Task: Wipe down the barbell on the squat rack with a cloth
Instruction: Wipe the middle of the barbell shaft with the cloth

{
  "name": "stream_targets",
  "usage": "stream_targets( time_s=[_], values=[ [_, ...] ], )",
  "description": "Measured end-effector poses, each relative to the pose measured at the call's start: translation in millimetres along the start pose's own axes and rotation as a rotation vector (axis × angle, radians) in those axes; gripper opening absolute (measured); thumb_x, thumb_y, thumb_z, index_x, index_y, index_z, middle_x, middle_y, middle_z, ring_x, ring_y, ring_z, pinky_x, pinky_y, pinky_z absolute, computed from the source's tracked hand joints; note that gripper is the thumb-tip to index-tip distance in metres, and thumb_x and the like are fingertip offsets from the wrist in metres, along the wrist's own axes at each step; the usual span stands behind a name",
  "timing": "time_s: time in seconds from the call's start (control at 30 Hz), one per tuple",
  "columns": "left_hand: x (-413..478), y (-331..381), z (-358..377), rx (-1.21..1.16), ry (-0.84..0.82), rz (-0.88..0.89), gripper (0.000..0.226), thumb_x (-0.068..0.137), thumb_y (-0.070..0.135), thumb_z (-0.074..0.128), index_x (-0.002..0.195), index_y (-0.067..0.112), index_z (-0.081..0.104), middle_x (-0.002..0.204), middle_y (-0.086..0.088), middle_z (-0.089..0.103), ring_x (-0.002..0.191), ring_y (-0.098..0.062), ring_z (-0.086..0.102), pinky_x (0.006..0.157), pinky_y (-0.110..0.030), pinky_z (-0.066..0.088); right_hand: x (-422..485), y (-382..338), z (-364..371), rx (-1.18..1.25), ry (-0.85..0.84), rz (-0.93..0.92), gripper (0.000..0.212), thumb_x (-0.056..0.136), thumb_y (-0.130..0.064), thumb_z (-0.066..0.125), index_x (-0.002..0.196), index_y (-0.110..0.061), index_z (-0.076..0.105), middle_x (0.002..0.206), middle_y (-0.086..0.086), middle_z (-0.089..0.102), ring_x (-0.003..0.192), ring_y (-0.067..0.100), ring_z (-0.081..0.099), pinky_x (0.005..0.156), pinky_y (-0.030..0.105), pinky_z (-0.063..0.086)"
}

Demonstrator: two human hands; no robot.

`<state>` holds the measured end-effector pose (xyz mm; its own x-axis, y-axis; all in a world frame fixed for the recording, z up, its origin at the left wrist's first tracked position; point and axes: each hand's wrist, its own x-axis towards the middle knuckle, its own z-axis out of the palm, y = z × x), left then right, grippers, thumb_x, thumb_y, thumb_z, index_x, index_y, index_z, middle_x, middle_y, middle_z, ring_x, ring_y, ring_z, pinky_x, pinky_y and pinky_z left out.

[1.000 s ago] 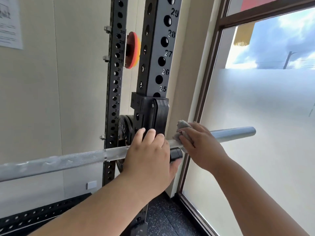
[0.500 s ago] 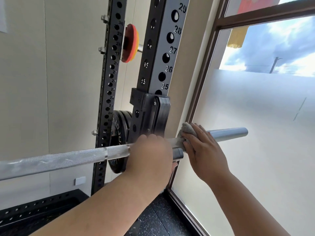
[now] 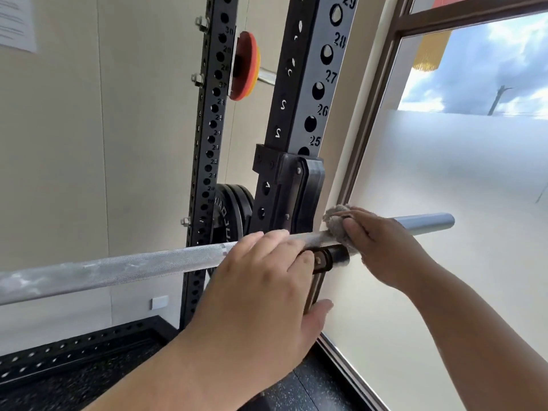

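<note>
The silver barbell (image 3: 124, 266) runs from the lower left up to its smooth sleeve end at the right, resting in the black hook of the squat rack upright (image 3: 308, 93). My left hand (image 3: 267, 280) is wrapped over the knurled shaft just left of the hook, thumb underneath. My right hand (image 3: 376, 244) presses a grey cloth (image 3: 335, 219) against the bar just right of the hook, where the sleeve begins. The cloth is bunched under my fingers and partly hidden by them.
A second perforated black upright (image 3: 207, 137) stands behind, with black weight plates (image 3: 229, 209) and an orange-red disc (image 3: 246, 65) stored on it. A large frosted window (image 3: 444, 218) is close on the right. Black rack base and rubber floor (image 3: 89, 366) lie below.
The view has shifted slightly. My left hand has curled more tightly over the shaft; my right hand with the cloth stays at the inner end of the sleeve, rubbing in place.
</note>
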<state>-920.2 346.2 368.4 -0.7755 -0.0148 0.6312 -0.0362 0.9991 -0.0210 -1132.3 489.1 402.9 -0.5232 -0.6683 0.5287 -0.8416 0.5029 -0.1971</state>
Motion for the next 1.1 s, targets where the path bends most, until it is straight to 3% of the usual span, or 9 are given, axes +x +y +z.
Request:
stream_targets(
  time_s=[0.07, 0.17, 0.27, 0.4, 0.5, 0.6, 0.77, 0.97, 1.1],
  values=[
    [-13.7, -10.9, -5.3, 0.036, -0.017, -0.064, 0.054, 0.089, 0.060, 0.046, 0.116, 0.020, 0.072, 0.122, 0.006, 0.068, 0.123, -0.021, 0.058, 0.110, -0.039, 0.040, 4.5, -23.0, 3.9, -0.114, -0.038, 0.072, 0.033, 0.104, -0.040, 0.031, 0.104, -0.031, 0.064, 0.106, -0.016, 0.062, 0.095, 0.012, 0.059, 0.083, 0.031, 0.045],
    [-34.4, -25.7, -12.5, 0.099, -0.021, -0.169, 0.059, 0.090, 0.060, 0.045, 0.124, 0.018, 0.070, 0.127, 0.004, 0.068, 0.125, -0.023, 0.058, 0.111, -0.042, 0.041, 3.9, -62.5, 13.9, -0.256, -0.111, 0.111, 0.032, 0.105, -0.035, 0.027, 0.085, -0.027, 0.051, 0.078, -0.008, 0.051, 0.087, 0.024, 0.055, 0.070, 0.035, 0.041],
    [-50.2, -46.8, -28.0, 0.172, 0.003, -0.295, 0.067, 0.092, 0.061, 0.041, 0.133, 0.016, 0.066, 0.132, 0.000, 0.068, 0.125, -0.026, 0.060, 0.108, -0.049, 0.048, -3.2, -91.5, 17.7, -0.397, -0.061, 0.068, 0.025, 0.105, -0.029, 0.032, 0.093, -0.025, 0.054, 0.079, -0.006, 0.046, 0.087, 0.023, 0.055, 0.072, 0.035, 0.046],
    [-64.4, -91.1, -44.6, 0.284, 0.081, -0.416, 0.062, 0.091, 0.057, 0.043, 0.124, 0.012, 0.070, 0.122, -0.007, 0.073, 0.111, -0.035, 0.067, 0.092, -0.056, 0.054, -9.7, -121.5, 39.2, -0.540, 0.072, 0.013, 0.037, 0.104, -0.040, 0.023, 0.102, -0.026, 0.057, 0.087, -0.010, 0.063, 0.077, 0.016, 0.059, 0.058, 0.032, 0.043],
    [-68.9, -118.7, -49.6, 0.344, 0.105, -0.470, 0.058, 0.090, 0.056, 0.045, 0.118, 0.011, 0.072, 0.114, -0.010, 0.076, 0.102, -0.039, 0.068, 0.083, -0.056, 0.056, -22.0, -162.6, 66.8, -0.335, 0.225, -0.176, 0.031, 0.104, -0.036, 0.039, 0.105, -0.022, 0.067, 0.098, -0.008, 0.069, 0.097, 0.014, 0.066, 0.087, 0.029, 0.053],
    [-68.1, -121.2, -48.4, 0.385, 0.036, -0.512, 0.048, 0.093, 0.053, 0.040, 0.098, 0.019, 0.073, 0.090, -0.003, 0.075, 0.083, -0.035, 0.067, 0.067, -0.045, 0.053, -30.8, -190.3, 88.2, -0.025, 0.177, -0.345, 0.042, 0.105, -0.040, 0.036, 0.131, -0.018, 0.060, 0.126, -0.003, 0.062, 0.124, 0.019, 0.053, 0.112, 0.034, 0.037],
    [-70.1, -122.0, -45.3, 0.399, 0.020, -0.507, 0.050, 0.097, 0.053, 0.027, 0.069, 0.026, 0.058, 0.056, 0.008, 0.053, 0.055, -0.027, 0.056, 0.051, -0.035, 0.045, -18.1, -156.4, 89.3, -0.069, 0.154, -0.416, 0.051, 0.099, -0.057, 0.040, 0.132, -0.023, 0.058, 0.118, -0.008, 0.059, 0.112, 0.017, 0.053, 0.103, 0.036, 0.039],
    [-77.0, -119.1, -55.6, 0.292, 0.153, -0.408, 0.029, 0.100, 0.044, 0.050, 0.085, 0.025, 0.068, 0.073, 0.011, 0.067, 0.067, -0.022, 0.064, 0.052, -0.033, 0.048, -5.2, -130.0, 89.6, -0.149, 0.293, -0.134, 0.056, 0.101, -0.060, 0.019, 0.103, -0.027, 0.064, 0.090, -0.011, 0.060, 0.088, 0.018, 0.054, 0.087, 0.036, 0.042],
    [-92.5, -123.3, -76.4, 0.329, 0.202, -0.427, 0.025, 0.092, 0.045, 0.061, 0.094, 0.022, 0.071, 0.082, 0.007, 0.073, 0.074, -0.026, 0.068, 0.055, -0.033, 0.046, -3.0, -177.7, 99.9, -0.102, 0.306, -0.202, 0.058, 0.103, -0.057, 0.017, 0.090, -0.027, 0.065, 0.077, -0.008, 0.059, 0.074, 0.022, 0.055, 0.076, 0.040, 0.043]
  ],
)
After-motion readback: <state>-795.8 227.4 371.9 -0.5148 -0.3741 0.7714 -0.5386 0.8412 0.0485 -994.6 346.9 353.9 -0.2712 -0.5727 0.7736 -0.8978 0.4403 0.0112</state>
